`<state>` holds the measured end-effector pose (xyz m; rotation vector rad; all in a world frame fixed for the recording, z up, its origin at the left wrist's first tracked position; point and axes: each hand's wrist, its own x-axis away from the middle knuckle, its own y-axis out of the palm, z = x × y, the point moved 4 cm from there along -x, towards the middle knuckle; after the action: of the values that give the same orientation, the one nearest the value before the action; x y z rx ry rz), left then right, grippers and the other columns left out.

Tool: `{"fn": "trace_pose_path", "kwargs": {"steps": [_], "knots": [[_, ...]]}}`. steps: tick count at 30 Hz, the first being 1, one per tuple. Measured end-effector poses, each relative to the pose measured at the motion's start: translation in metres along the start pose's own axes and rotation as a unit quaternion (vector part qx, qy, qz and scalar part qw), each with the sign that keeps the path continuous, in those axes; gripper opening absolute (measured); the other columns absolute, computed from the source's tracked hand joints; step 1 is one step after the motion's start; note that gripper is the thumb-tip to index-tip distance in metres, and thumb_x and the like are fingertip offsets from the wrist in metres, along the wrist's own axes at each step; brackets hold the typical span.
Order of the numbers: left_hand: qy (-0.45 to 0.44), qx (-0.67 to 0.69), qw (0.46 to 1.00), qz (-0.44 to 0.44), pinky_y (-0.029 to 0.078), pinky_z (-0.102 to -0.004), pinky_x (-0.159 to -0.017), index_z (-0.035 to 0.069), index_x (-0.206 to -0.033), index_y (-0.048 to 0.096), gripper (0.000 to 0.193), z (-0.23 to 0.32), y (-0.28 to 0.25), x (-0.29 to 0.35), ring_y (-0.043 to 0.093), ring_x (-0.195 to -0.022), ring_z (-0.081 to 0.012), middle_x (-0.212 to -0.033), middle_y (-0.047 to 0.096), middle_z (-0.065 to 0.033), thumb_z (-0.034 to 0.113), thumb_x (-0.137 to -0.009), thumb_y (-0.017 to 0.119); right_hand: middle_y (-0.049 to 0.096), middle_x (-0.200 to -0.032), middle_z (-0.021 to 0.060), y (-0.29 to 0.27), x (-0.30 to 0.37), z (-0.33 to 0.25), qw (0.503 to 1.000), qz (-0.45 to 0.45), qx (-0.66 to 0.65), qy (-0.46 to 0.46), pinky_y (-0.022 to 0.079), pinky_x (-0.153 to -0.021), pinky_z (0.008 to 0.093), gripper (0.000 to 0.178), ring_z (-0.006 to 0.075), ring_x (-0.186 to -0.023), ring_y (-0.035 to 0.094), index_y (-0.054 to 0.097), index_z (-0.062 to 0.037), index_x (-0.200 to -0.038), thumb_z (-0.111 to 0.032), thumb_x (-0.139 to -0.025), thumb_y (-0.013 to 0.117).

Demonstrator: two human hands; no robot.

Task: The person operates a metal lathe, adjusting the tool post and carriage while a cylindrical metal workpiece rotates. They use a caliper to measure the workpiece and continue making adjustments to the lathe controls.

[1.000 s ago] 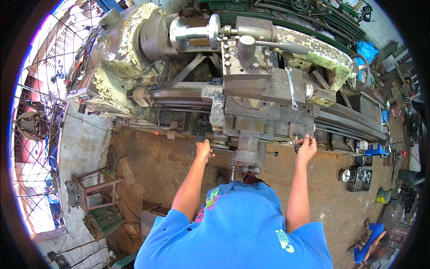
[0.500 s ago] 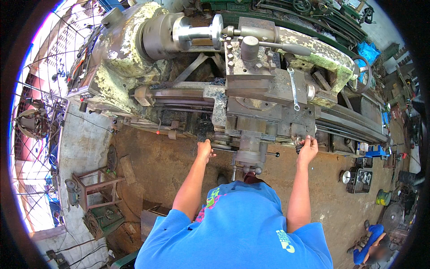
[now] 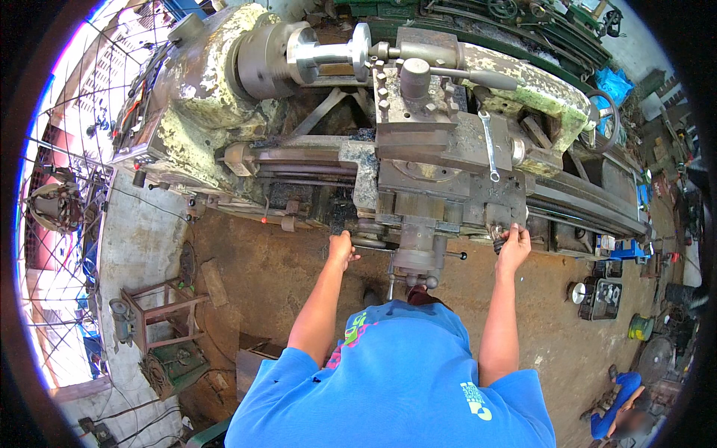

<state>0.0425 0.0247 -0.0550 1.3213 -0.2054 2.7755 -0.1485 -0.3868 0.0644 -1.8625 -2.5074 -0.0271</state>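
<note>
A lathe lies across the view, its grey chuck (image 3: 263,61) gripping a shiny spool-shaped metal workpiece (image 3: 332,54) with a flange at each end. The tailstock centre (image 3: 382,51) meets the workpiece's right end. My left hand (image 3: 341,251) is closed at the carriage handwheel (image 3: 371,243), left of the cross-slide. My right hand (image 3: 514,248) has its fingers closed around a short dark lever (image 3: 499,243) at the carriage's right side. Between and beyond my hands stands the tool post (image 3: 415,81) with its long clamping handle (image 3: 485,78). A combination wrench (image 3: 489,147) rests on the carriage.
Dark metal chips lie on the carriage. A rusty frame stand (image 3: 160,313) and a green machine part (image 3: 175,367) stand on the floor at left. Black crates (image 3: 601,299) sit at right. A person in blue (image 3: 620,403) is low at the far lower right.
</note>
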Motion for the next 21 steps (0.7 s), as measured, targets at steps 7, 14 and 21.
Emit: {"fn": "trace_pose_path", "kwargs": {"steps": [7,14,21], "knots": [[-0.006,0.008,1.000,0.007,0.056,-0.0384,-0.049,-0.005,-0.099,0.042,0.034,0.0001,-0.0011,-0.0003,0.043,-0.044,-0.0152,-0.060,0.044,-0.0046,0.029,-0.096,0.046,0.055,-0.067,0.0006,-0.0003,-0.0003,0.0010,1.000,0.000,-0.001,-0.004,0.042,-0.058,0.0251,0.016,0.0086,-0.061,0.052,0.059,-0.0022,-0.084,-0.013,-0.096,0.059],[-0.006,0.010,1.000,-0.006,0.057,-0.0378,-0.049,-0.003,-0.089,0.046,0.033,0.0016,-0.0014,0.0014,0.043,-0.043,-0.0160,-0.058,0.044,-0.0046,0.029,-0.096,0.044,0.056,-0.066,0.0006,-0.0010,-0.0007,0.0039,1.000,0.005,-0.003,0.013,0.041,-0.057,0.0251,0.017,0.0083,-0.060,0.052,0.059,-0.0017,-0.084,-0.014,-0.096,0.059],[-0.004,0.020,1.000,0.008,0.056,-0.0376,-0.049,-0.001,-0.081,0.048,0.034,-0.0002,-0.0024,-0.0020,0.043,-0.043,-0.0159,-0.056,0.044,-0.0037,0.029,-0.096,0.043,0.056,-0.067,0.0004,-0.0005,-0.0013,0.0019,1.000,-0.006,-0.008,0.001,0.042,-0.059,0.0252,0.016,0.0086,-0.060,0.052,0.059,-0.0019,-0.084,-0.013,-0.096,0.059]]}}
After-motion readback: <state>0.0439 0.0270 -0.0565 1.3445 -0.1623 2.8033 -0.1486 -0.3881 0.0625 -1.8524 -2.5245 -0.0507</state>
